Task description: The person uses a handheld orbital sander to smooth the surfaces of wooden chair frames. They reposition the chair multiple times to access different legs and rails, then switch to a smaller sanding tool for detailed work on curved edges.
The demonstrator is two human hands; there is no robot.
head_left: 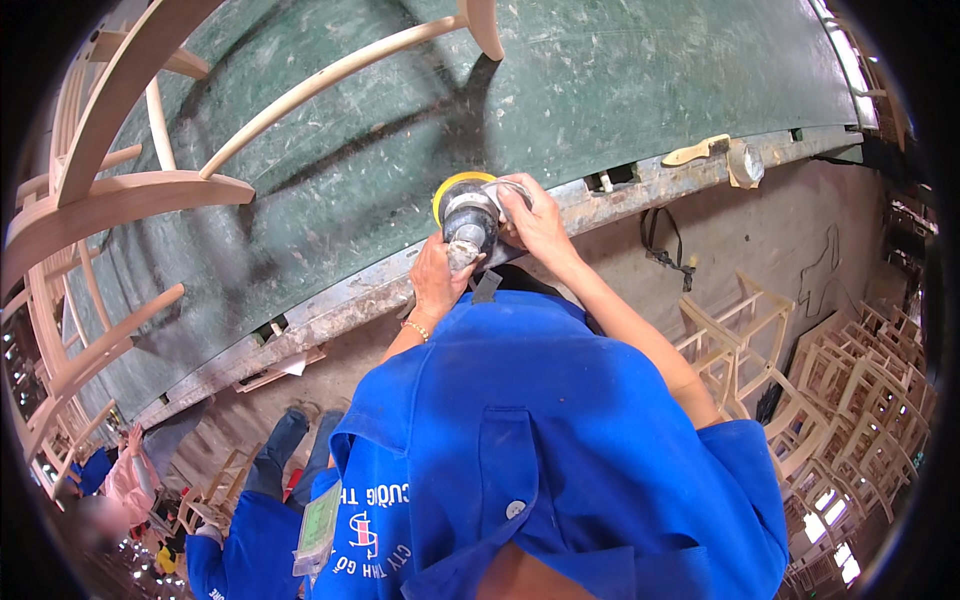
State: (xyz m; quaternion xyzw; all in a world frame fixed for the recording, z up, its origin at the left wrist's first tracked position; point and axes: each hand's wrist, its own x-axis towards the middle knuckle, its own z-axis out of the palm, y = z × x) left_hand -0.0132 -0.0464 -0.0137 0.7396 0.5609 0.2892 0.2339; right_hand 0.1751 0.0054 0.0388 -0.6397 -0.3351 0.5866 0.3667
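A round handheld sander (468,212) with a yellow pad and grey body rests at the front edge of the green worktable (620,90). My right hand (537,218) wraps over the sander's right side. My left hand (434,278) grips its lower end from below, a beaded bracelet on the wrist. Both hands are closed on the tool, close together just above my blue shirt. An unfinished pale wooden chair frame (120,190) stands on the table to the left of the sander, apart from it.
The table's worn metal edge (350,295) runs diagonally across the view. A tool with a wooden handle (715,152) lies on that edge at the right. Several bare wooden chair frames (850,380) are stacked on the floor at the right. Other people (250,520) work at lower left.
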